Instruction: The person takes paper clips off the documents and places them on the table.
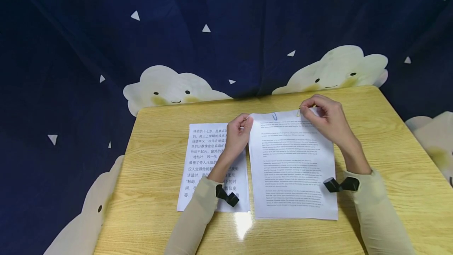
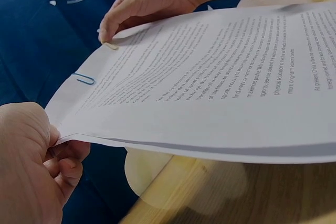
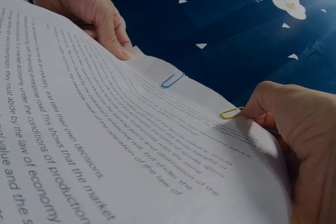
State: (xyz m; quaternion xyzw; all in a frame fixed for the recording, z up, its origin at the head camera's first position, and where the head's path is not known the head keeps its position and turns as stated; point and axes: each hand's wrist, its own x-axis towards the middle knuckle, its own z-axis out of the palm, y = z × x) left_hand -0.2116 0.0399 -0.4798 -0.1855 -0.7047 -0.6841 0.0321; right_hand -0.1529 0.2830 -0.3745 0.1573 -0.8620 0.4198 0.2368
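Observation:
A stack of printed English sheets (image 1: 293,168) has its top edge raised, while its lower end lies toward the front of the table. My left hand (image 1: 238,133) pinches the top left corner between thumb and fingers. At the top edge, toward the right, my right hand (image 1: 327,119) pinches a yellow paper clip (image 3: 231,113), which sits over the edge of the paper. A blue paper clip (image 3: 172,80) is on the same edge, between the two hands. In the left wrist view the sheets bow, with the blue clip near the left hand.
A second stack of paper with large Chinese print (image 1: 201,160) lies flat to the left, partly covered by my left hand and forearm. Both stacks are on a wooden table (image 1: 152,192). Behind it hangs a dark blue curtain (image 1: 240,23) with clouds and triangles.

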